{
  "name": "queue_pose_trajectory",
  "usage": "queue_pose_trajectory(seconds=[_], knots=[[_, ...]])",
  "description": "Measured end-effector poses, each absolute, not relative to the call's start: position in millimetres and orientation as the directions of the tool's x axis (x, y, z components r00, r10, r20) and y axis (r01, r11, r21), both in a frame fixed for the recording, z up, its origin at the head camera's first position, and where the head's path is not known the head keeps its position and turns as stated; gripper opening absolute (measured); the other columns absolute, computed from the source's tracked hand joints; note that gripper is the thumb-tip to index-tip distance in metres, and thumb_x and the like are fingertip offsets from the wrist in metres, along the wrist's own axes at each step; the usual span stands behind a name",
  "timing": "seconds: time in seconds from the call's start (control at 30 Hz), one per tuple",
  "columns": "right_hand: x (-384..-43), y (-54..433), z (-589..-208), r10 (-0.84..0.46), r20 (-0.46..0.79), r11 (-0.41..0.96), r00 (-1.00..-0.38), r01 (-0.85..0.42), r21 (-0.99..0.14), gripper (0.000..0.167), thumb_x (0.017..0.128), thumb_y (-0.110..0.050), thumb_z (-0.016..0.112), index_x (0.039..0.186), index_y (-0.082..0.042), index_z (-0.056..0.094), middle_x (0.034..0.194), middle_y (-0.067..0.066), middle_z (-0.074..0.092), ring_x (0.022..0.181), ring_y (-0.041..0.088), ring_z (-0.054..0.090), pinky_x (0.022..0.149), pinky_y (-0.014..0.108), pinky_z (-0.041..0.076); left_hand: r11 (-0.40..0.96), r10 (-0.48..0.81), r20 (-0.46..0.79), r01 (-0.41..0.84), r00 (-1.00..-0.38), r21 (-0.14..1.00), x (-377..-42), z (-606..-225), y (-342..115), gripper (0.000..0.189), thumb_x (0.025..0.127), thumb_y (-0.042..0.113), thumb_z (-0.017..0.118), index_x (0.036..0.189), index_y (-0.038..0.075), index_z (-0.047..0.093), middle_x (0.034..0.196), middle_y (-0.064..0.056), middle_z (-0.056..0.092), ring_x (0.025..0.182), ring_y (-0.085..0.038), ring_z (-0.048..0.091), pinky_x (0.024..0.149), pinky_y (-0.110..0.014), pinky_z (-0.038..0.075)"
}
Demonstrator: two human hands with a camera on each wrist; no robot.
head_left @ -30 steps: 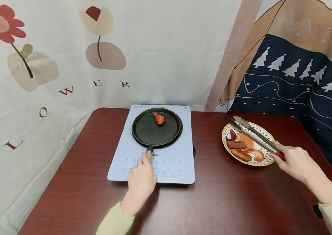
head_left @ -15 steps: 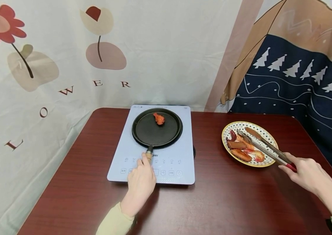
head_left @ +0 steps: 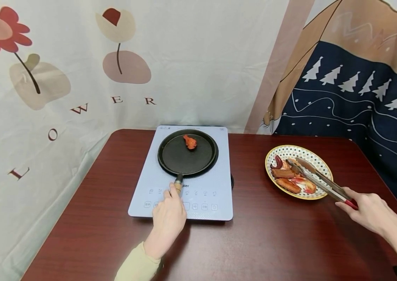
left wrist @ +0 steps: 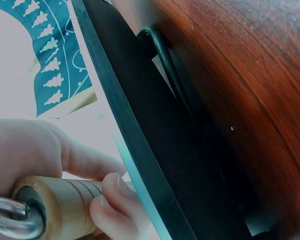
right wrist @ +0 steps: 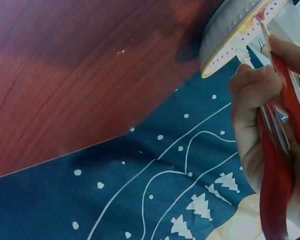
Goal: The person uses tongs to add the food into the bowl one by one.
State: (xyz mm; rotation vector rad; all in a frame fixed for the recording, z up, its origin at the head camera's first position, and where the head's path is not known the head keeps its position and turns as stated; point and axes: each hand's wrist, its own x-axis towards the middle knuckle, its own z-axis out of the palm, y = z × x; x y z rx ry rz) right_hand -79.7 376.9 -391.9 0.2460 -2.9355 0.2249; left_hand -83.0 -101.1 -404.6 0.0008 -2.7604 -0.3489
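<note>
A black frying pan [head_left: 175,158] sits on a white induction cooktop [head_left: 216,195], a reddish drumstick-shaped piece [head_left: 190,143] inside it. My left hand [head_left: 169,210] grips the pan's wooden handle [left wrist: 72,202], fingers curled round it in the left wrist view. At the right, my right hand [head_left: 372,210] holds metal tongs by their red handles [right wrist: 277,190]. The tongs [head_left: 337,192] reach over a dotted plate [head_left: 316,155], tips at an orange striped slice they largely cover. Around it lie a brown bar-shaped piece [head_left: 282,173], a wing-like piece [head_left: 288,185], a shrimp [head_left: 310,188] and a dark red curved piece [head_left: 278,161].
The dark red wooden table [head_left: 254,242] carries the cooktop and plate. A black cord [left wrist: 162,60] loops beside the cooktop. Behind the table hangs a pale printed cloth [head_left: 198,70], with a navy tree-patterned one [head_left: 342,101] at the right.
My right hand has drawn back toward the lower right. The tongs' tips have gone from the plate's far rim to the orange slice and stand closer together. The left hand is still.
</note>
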Motion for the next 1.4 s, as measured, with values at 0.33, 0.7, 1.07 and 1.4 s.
queue_pose_trajectory(seconds=[0.33, 0.7, 1.07, 1.4], knots=[[-82.9, 380.6, -396.9, -0.18, 0.219, 0.97, -0.959, -0.209, -0.12, 0.043, 0.079, -0.02, 0.075, 0.11, 0.007, 0.061, 0.054, -0.002, 0.037, 0.055, 0.019, 0.039, 0.047, 0.032, 0.033, 0.965, -0.054, 0.304, 0.027, -0.951, 0.259, -85.0, -403.0, -99.9, 0.051, 0.085, 0.011, 0.063, 0.128, -0.012, 0.046, 0.09, -0.024, 0.061, 0.049, -0.033, 0.056, 0.041, -0.041, 0.043], [-87.8, 385.7, -393.8, -0.082, 0.117, 0.986, -0.99, -0.098, -0.135, 0.05, 0.083, -0.028, 0.071, 0.113, 0.009, 0.055, 0.063, 0.012, 0.053, 0.059, 0.028, 0.049, 0.05, 0.045, 0.041, 0.964, -0.064, 0.286, 0.014, -0.956, 0.264, -85.0, -401.9, -98.8, 0.051, 0.087, 0.012, 0.062, 0.129, -0.011, 0.046, 0.092, -0.024, 0.061, 0.051, -0.035, 0.057, 0.042, -0.042, 0.045], [-79.3, 381.8, -400.2, -0.089, 0.113, 0.984, -0.99, -0.105, -0.144, 0.056, 0.078, -0.028, 0.075, 0.116, 0.009, 0.055, 0.062, 0.009, 0.052, 0.055, 0.024, 0.046, 0.046, 0.037, 0.036, 0.967, -0.058, 0.305, 0.023, -0.951, 0.255, -84.2, -403.0, -99.8, 0.051, 0.085, 0.011, 0.064, 0.127, -0.012, 0.047, 0.088, -0.023, 0.06, 0.048, -0.032, 0.056, 0.04, -0.04, 0.043], [-78.1, 374.6, -401.2, -0.079, 0.045, 0.984, -0.996, -0.085, -0.159, 0.062, 0.077, -0.024, 0.077, 0.121, 0.011, 0.053, 0.058, 0.003, 0.04, 0.058, 0.023, 0.044, 0.049, 0.037, 0.036, 0.97, -0.057, 0.314, 0.023, -0.948, 0.243, -83.6, -403.8, -100.3, 0.05, 0.084, 0.01, 0.063, 0.126, -0.012, 0.048, 0.087, -0.023, 0.059, 0.047, -0.032, 0.056, 0.04, -0.04, 0.043]])
